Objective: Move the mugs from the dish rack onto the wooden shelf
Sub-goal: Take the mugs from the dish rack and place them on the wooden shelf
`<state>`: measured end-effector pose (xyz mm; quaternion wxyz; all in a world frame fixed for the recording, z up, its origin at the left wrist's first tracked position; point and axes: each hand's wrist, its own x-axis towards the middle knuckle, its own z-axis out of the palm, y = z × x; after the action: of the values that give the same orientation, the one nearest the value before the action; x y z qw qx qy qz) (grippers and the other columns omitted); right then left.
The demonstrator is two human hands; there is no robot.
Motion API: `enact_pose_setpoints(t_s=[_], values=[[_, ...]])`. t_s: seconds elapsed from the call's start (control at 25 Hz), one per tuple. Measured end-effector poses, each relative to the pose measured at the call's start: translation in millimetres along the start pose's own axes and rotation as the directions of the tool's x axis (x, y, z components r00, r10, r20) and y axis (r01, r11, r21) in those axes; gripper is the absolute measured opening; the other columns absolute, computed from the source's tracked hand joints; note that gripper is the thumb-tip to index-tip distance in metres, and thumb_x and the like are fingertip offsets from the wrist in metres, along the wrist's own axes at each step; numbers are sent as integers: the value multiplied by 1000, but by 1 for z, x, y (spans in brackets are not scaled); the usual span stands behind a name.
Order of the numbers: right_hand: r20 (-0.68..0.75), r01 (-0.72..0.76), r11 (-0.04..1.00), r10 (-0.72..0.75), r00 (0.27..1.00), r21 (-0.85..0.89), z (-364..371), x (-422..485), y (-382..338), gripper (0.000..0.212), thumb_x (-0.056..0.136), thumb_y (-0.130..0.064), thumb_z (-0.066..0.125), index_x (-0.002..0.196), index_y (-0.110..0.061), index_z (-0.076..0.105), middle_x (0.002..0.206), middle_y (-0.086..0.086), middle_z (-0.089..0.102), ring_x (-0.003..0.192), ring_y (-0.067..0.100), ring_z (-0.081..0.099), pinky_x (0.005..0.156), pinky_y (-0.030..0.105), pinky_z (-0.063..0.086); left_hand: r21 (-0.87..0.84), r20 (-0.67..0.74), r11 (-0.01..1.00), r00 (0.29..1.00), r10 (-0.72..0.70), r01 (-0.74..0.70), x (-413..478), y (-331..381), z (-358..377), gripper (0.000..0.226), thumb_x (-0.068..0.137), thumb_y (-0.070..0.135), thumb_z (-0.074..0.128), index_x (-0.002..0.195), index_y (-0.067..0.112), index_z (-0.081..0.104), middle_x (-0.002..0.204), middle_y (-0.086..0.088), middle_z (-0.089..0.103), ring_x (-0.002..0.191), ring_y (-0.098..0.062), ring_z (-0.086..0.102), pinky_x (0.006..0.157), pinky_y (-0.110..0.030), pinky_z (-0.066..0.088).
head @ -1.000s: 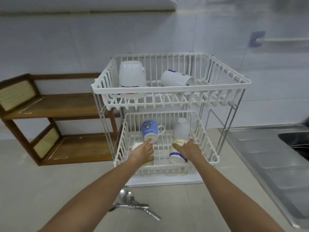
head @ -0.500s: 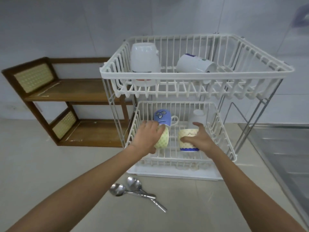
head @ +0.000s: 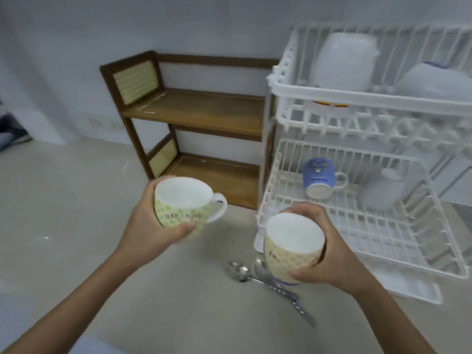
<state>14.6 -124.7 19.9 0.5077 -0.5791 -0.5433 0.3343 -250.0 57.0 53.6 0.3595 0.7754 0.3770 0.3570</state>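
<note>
- Counter [head: 63, 213], pale and plain, carries everything in view.
- Left hand [head: 150, 226] is held above the counter, its fingers [head: 187, 229] wrapped around a yellow-green patterned mug [head: 182, 204]; the mug is upright, its white inside showing, its handle pointing right, with dark lettering across its side.
- Wooden shelf [head: 194, 116] stands behind that mug against the wall, with two boards and woven panels in its left side; both boards are bare.
- Two spoons [head: 258, 274] lie on the counter in front of the rack, bowls to the left, handles running down to the right, partly hidden by the second mug.
- Right hand [head: 329, 254] is above the spoons, its fingers [head: 304, 209] closed around a second patterned mug [head: 291, 249], also mouth up, with a blue band at its base; its handle is not visible.
- Dish rack [head: 362, 231], white with two tiers, stands just right of the shelf on a white drip tray [head: 413, 290].
- Blue mug [head: 319, 175] with a cartoon face sits upside down in the lower tier, handle to the right.
- White mug [head: 383, 190], blurred, is beside it further right in the same tier.
- Upper tier holds a white mug [head: 344, 62] turned upside down at the left and another white mug [head: 434, 80] with a blue rim at the right edge of view, both blurred.
</note>
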Motion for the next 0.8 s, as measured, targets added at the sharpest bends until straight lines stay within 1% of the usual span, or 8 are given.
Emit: enact_pose_setpoints(t_s=[0.12,0.2,0.28,0.4,0.48,0.6,0.68,0.8], values=[[6,38,999,-38,999,14,62,35,-21,87,43,-21,83,121,-39,47,118,-29,51,109,-2,56,81,8,47,-38,-167,999,986,-17,11,54,-18,-43,72,58,22,86,112,44,44,102,24,57,96,-1,60,66,-17,50],[-76,71,997,-70,995,10,93,75,-40,85,42,-26,84,116,-46,47,113,-36,49,106,-8,55,76,3,46,-10,-211,1000,977,21,-24,101,-21,-65,71,61,28,84,118,40,43,102,23,57,96,4,59,69,-20,53],[-195,131,991,-132,972,-15,113,124,-60,83,44,-28,87,113,-48,46,111,-39,49,104,-13,53,73,0,45,25,-235,999,971,41,-37,152,-20,-80,77,59,38,83,124,31,42,106,13,58,99,-5,60,77,-31,57],[-393,171,976,-212,895,-137,119,210,-87,86,47,-28,89,116,-47,43,117,-22,48,109,0,52,82,9,48,50,-247,999,969,24,-12,223,-16,-84,85,55,46,84,125,20,42,113,2,60,107,-19,60,86,-36,55],[-500,118,964,-226,836,-238,109,264,-100,89,47,-33,88,123,-40,42,125,-7,49,112,12,51,88,23,48,57,-247,998,969,15,-1,259,-16,-79,88,55,47,85,126,17,43,118,-2,60,109,-21,59,84,-31,52],[-607,-45,948,-166,777,-316,88,327,-101,92,47,-36,89,126,-36,41,128,-3,50,113,14,48,91,32,47,82,-237,997,971,15,5,297,-29,-67,86,57,44,86,126,13,44,120,-7,62,109,-26,60,81,-32,51],[-624,-118,930,-135,770,-348,79,355,-91,93,49,-33,90,128,-34,41,131,-1,49,121,18,47,97,34,44,124,-227,992,974,3,26,316,-41,-58,86,58,46,85,126,12,44,119,-11,64,109,-30,61,83,-35,54],[-618,-158,912,-122,776,-378,76,380,-75,96,48,-32,92,129,-33,41,133,0,47,124,21,46,94,32,42,86,-219,994,975,-44,64,334,-58,-48,90,56,50,83,128,16,40,121,-9,63,111,-31,60,83,-34,52]])
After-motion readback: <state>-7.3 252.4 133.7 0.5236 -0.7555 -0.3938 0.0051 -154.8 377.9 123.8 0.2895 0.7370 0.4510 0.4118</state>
